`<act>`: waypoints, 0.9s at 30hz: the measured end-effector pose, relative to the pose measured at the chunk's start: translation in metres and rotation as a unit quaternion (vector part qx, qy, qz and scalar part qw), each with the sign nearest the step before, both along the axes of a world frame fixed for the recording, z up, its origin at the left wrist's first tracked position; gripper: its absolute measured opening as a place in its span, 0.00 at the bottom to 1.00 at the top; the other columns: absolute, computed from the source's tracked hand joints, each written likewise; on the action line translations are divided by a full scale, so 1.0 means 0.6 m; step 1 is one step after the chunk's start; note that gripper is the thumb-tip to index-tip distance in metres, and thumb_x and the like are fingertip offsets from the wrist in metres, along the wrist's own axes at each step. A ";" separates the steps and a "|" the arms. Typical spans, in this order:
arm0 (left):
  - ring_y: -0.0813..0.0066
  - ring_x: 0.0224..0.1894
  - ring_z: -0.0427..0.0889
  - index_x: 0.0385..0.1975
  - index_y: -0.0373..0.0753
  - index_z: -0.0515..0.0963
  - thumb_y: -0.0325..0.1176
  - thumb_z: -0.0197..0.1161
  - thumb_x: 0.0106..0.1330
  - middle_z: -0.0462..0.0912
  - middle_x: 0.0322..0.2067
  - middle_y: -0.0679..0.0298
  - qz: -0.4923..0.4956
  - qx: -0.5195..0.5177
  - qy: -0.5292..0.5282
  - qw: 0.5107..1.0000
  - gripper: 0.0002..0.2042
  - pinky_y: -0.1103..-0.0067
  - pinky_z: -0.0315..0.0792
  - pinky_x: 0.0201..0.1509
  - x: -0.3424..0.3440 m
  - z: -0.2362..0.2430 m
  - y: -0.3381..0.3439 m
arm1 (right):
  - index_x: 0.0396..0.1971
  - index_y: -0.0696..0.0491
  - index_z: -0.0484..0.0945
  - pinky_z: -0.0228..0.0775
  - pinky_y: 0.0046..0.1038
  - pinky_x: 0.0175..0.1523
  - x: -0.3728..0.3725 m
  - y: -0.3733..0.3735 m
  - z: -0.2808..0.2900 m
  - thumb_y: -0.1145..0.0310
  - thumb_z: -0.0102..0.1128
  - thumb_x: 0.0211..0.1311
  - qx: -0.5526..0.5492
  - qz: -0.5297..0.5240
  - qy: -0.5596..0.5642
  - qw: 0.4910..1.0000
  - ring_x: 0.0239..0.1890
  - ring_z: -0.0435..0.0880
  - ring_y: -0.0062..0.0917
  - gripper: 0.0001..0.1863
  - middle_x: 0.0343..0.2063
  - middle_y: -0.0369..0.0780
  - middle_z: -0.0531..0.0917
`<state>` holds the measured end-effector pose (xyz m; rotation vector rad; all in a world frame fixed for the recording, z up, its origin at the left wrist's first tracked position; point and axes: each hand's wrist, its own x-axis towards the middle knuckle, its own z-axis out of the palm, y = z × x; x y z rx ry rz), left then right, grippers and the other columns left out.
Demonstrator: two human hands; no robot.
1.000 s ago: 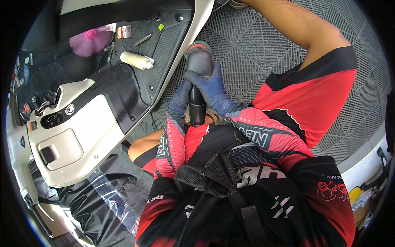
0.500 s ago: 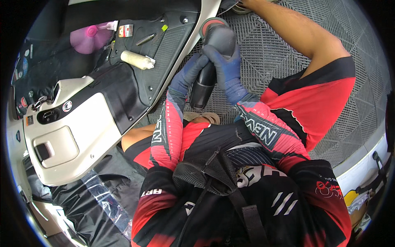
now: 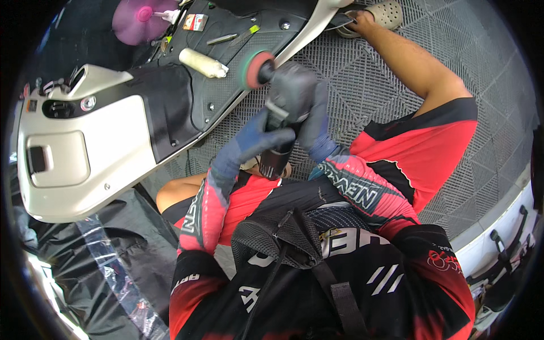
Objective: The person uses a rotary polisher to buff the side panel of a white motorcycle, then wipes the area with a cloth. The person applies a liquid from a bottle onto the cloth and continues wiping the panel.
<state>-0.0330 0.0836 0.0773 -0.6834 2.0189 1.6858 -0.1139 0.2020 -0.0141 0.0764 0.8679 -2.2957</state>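
Both of my hands wear blue-grey gloves and hold a black handheld polisher (image 3: pixel 291 93) in front of me. My left hand (image 3: pixel 255 139) wraps round its handle from the left. Against the right side of its body my right hand (image 3: pixel 315 122) is closed, partly blurred and with some fingers hidden behind the tool. On the polisher's head, a round red and green pad (image 3: pixel 259 70) faces left. It overlaps the edge of the scooter's dark floorboard (image 3: pixel 229 93); whether it touches there I cannot tell.
A cream bottle (image 3: pixel 201 62), a small box (image 3: pixel 195 22), a pen-like tool (image 3: pixel 222 39) and a yellow-tipped tool (image 3: pixel 249 33) lie on the floorboard. Behind them is a pink fan (image 3: pixel 136 21). The scooter's cream panel (image 3: pixel 122 136) is at left. Grey grid tiles (image 3: pixel 362 79) cover the floor.
The polisher has turned, so its pad now points left over the floorboard edge and shows its face edge-on. Both hands have come lower with it, and the whole view has shifted slightly.
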 end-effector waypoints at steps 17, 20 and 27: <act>0.59 0.53 0.84 0.61 0.32 0.71 0.41 0.84 0.47 0.82 0.51 0.49 0.207 -0.172 0.163 0.949 0.41 0.66 0.76 0.59 0.251 -0.093 0.077 | 0.40 0.53 0.87 0.78 0.44 0.51 -0.106 -0.434 0.068 0.35 0.67 0.54 0.466 0.244 0.746 0.409 0.45 0.89 0.43 0.33 0.40 0.51 0.88; 0.49 0.58 0.80 0.61 0.33 0.72 0.43 0.83 0.45 0.80 0.55 0.46 0.153 -0.254 0.183 0.937 0.42 0.62 0.72 0.63 0.272 -0.119 0.088 | 0.35 0.52 0.90 0.78 0.39 0.51 -0.112 -0.474 0.078 0.31 0.61 0.53 0.458 0.428 0.693 0.356 0.41 0.90 0.42 0.35 0.34 0.46 0.90; 0.42 0.56 0.80 0.60 0.36 0.74 0.45 0.81 0.47 0.81 0.53 0.43 0.069 -0.199 0.225 0.951 0.39 0.59 0.74 0.59 0.237 -0.070 0.089 | 0.43 0.60 0.85 0.76 0.30 0.49 -0.143 -0.264 0.145 0.50 0.68 0.61 0.173 0.282 0.563 0.757 0.40 0.87 0.27 0.26 0.36 0.43 0.88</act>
